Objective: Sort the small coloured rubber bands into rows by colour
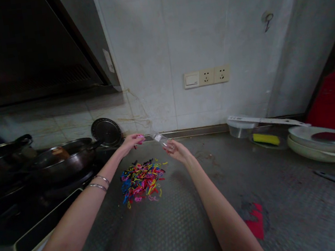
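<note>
A heap of small colourful rubber hair bands point(144, 178) lies on the dark metal counter, in pink, red, yellow, blue and black. Just beyond it, my left hand point(131, 142) is closed, with something small and pink at its fingertips that looks like hair bands. My right hand point(177, 150) grips a small clear plastic container point(161, 139), which is tilted with its far end up and to the left, towards my left hand. Whether anything is inside the container is too small to make out.
A wok point(63, 163) stands on the stove at left, near a round black lid point(106, 133) and a phone-like slab point(47, 225). At right are a plastic tub point(239, 128), a yellow sponge point(266, 140), stacked plates point(323, 151) and a red scrap point(256, 223).
</note>
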A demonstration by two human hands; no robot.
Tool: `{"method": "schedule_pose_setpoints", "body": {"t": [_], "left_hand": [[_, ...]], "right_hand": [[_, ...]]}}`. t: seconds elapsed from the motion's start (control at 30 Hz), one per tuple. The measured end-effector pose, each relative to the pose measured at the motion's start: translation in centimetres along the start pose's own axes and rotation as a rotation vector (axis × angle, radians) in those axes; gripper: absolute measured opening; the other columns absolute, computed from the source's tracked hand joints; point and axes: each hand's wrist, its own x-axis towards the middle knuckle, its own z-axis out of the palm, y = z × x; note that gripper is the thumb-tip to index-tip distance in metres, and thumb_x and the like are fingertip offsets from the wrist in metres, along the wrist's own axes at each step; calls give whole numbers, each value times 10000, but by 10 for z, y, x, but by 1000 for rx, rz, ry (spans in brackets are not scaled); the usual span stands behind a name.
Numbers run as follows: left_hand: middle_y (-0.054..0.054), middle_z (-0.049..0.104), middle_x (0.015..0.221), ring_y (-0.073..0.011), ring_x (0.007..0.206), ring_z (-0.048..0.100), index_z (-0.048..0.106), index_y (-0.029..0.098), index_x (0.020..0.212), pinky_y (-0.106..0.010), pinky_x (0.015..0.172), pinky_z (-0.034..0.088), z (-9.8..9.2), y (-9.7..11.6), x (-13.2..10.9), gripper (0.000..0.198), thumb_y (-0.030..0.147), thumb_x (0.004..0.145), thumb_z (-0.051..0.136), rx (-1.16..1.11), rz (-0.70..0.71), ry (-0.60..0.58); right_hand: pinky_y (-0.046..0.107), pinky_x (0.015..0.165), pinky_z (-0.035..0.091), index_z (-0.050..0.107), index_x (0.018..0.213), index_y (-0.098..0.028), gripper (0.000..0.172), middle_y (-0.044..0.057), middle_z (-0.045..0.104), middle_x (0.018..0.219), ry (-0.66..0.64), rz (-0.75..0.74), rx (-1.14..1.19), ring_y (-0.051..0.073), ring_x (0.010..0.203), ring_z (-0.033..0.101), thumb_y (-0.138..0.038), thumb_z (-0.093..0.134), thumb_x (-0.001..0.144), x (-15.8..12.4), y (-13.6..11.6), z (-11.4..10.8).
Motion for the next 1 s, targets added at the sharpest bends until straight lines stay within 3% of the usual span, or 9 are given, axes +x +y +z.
{"method": "schedule_pose_setpoints", "body": {"t": [0.1, 0.17, 0.33, 0.43, 0.57, 0.67, 0.83, 1.0], "left_hand": [[-83, 641, 834, -143, 692, 572, 605, 122, 962, -182, 472, 343, -7, 18, -10, 468, 432, 611, 619, 91, 10, -58], [-66, 640, 733, -133, 646, 562, 632, 110, 852, -189, 479, 353, -9, 18, -14, 393, 427, 621, 611, 165, 25, -122], [-37, 595, 548, -125, 498, 540, 620, 105, 699, -216, 459, 374, -3, -8, -22, 372, 466, 608, 611, 232, -73, -283], [-40, 595, 541, -131, 506, 558, 610, 102, 687, -213, 468, 375, 3, -21, -29, 408, 503, 611, 603, 182, -127, -331], [-56, 628, 677, -163, 635, 602, 593, 115, 788, -236, 537, 430, 8, -22, -36, 442, 515, 602, 622, -33, -252, -326], [-81, 631, 819, -198, 763, 607, 566, 135, 878, -316, 624, 477, 7, -15, -37, 416, 475, 644, 619, -294, -282, -304], [-103, 610, 906, -231, 910, 574, 531, 148, 923, -442, 749, 468, -2, -3, -37, 280, 390, 792, 474, -678, -178, -256], [-85, 609, 800, -229, 904, 568, 555, 138, 908, -481, 802, 433, -3, 4, -46, 343, 403, 834, 350, -915, -111, -244]], "right_hand": [[235, 591, 473, 519, 668, -162, 117, 0, 617, 627, -81, -2, -20, 146, 659, 625, -82, 592, 624, -2, 5, 3], [282, 642, 484, 528, 707, -167, 167, -9, 616, 631, -110, 5, -15, 161, 692, 628, -56, 599, 605, -4, 7, 3], [257, 599, 483, 565, 789, -181, 107, 8, 636, 725, -69, 71, -2, 148, 698, 626, -231, 571, 694, -3, 6, -1], [212, 535, 459, 577, 789, -182, 184, 16, 638, 754, -20, 97, -51, 127, 668, 620, -349, 552, 715, -3, 5, -4], [197, 508, 446, 584, 792, -181, 231, 21, 643, 759, 4, 108, -76, 116, 640, 611, -396, 559, 710, -2, 5, -2], [184, 495, 440, 576, 785, -182, 224, 25, 648, 770, -11, 92, -36, 107, 632, 604, -394, 569, 714, -1, 9, 3], [224, 576, 481, 562, 769, -176, 89, 12, 642, 706, -119, 39, 0, 138, 688, 620, -193, 589, 685, 0, 18, 8], [293, 623, 502, 548, 786, -150, 142, 15, 617, 629, -246, 137, 6, 167, 665, 625, -95, 528, 657, -4, 24, 9]]}}
